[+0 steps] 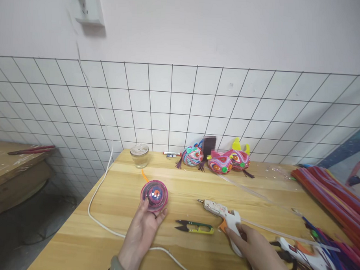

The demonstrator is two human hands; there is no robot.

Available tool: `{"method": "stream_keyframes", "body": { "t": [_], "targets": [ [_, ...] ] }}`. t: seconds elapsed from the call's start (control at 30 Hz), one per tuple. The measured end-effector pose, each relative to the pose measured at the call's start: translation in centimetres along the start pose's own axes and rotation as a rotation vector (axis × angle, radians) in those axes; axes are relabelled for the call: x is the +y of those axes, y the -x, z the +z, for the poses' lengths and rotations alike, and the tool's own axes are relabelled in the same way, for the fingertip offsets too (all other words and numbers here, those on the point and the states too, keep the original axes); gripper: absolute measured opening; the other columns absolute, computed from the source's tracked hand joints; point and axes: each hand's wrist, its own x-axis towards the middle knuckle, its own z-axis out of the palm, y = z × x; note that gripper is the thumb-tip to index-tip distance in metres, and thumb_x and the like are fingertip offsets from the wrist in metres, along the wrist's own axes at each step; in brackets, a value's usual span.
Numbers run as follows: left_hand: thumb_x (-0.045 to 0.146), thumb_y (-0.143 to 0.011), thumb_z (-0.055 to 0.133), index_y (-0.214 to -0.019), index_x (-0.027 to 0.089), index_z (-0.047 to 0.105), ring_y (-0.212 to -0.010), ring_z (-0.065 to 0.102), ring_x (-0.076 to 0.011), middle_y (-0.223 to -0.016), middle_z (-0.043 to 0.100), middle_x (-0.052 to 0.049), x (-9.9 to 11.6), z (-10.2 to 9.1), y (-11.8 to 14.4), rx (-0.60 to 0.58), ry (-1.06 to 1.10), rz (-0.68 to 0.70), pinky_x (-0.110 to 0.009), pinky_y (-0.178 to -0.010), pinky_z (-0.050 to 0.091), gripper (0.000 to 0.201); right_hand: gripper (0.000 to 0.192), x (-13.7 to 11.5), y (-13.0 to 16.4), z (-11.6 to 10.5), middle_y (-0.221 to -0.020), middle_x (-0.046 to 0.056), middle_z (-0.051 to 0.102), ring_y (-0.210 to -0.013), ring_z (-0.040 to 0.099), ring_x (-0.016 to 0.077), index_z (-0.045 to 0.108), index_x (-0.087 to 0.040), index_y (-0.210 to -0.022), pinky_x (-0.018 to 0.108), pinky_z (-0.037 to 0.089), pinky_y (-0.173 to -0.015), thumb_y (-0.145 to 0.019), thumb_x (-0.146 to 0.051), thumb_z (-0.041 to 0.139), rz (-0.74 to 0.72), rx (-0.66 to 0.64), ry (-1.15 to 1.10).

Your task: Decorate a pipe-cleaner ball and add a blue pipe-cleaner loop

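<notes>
The left hand (144,230) holds a round, purple-pink disc (160,204) with a shiny dome at its centre, above the wooden table (75,247). To its right, the right hand (250,243) grips the handle of a white glue gun (220,209), nozzle pointing left. Between the hands lie yellow-handled snips (198,228). At the far side stand a glass cup (140,159) on the left and colourful coiled figures (218,164) farther right. Near right, a second glue gun (308,255) lies beside blurred red strands (319,195), possibly pipe cleaners.

Snips (189,226) on table (84,246), glue gun (217,208) right, jar (139,159) and toys (219,164) behind
</notes>
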Motion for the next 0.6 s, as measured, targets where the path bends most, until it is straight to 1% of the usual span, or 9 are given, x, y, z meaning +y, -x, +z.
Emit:
{"method": "stream_keyframes", "body": {
  "t": [0.2,0.43,0.6],
  "targets": [
    [0.019,-0.082,0.053,-0.098,0.02,0.057,-0.087,0.063,-0.0205,-0.096,0.067,-0.008,0.01,0.11,0.05,0.006,0.01,0.004,-0.041,-0.081,0.047,0.017,0.038,-0.01,-0.04,-0.06,-0.049,-0.001,0.053,-0.05,0.053,0.018,0.041,-0.022,-0.053,0.024,0.029,-0.047,-0.076,-0.052,0.042,-0.006,-0.01,0.01],
    [0.02,-0.081,0.054,-0.097,0.019,0.057,-0.087,0.063,-0.0201,-0.095,0.067,-0.008,0.0,0.11,-0.08,0.006,0.018,-0.001,-0.04,-0.081,0.047,0.017,0.037,-0.14,0.16,-0.14,-0.046,-0.002,0.052,-0.047,0.053,0.0172,0.041,-0.023,-0.051,0.024,0.03,-0.046,-0.072,-0.053,0.048,-0.004,0.027,-0.041],
    [0.019,-0.081,0.054,-0.098,0.02,0.058,-0.086,0.063,-0.0189,-0.095,0.068,-0.006,-0.01,0.08,-0.03,0.005,0.018,0.001,-0.04,-0.081,0.047,0.018,0.037,0.03,0.09,0.0,-0.048,-0.001,0.055,-0.051,0.055,0.0186,0.042,-0.023,-0.053,0.024,0.032,-0.047,-0.074,-0.053,0.045,0.0,0.012,-0.044]
  ]
}}
